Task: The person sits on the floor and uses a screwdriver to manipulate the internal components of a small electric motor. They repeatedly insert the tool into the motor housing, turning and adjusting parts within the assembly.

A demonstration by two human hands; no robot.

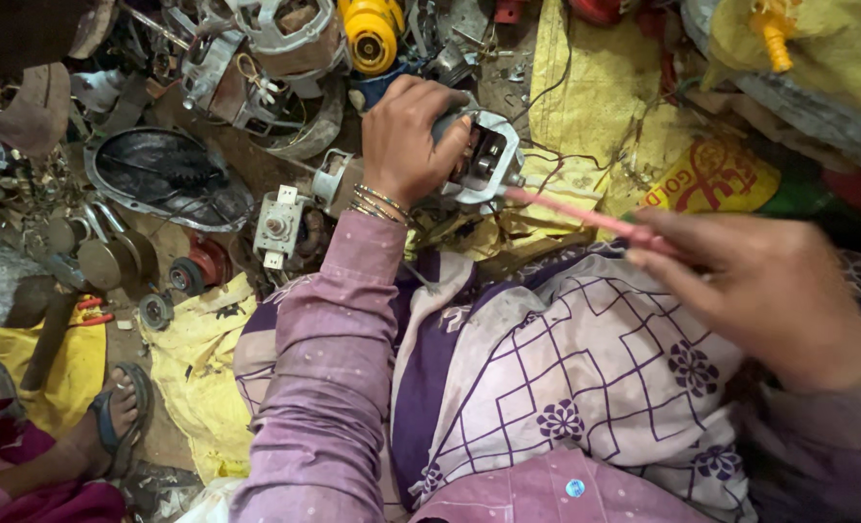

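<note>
I see my left hand (413,138) clamped on a small grey motor (483,157) above my lap, while my right hand (774,291), closed on a pink screwdriver (585,217), angles it up-left, tip at the motor's right side.

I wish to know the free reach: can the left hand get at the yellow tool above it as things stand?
Probably not right now: the left hand is wrapped around the grey motor part, so it is occupied. The yellow tool lies close above, with no obstacle between.
</note>
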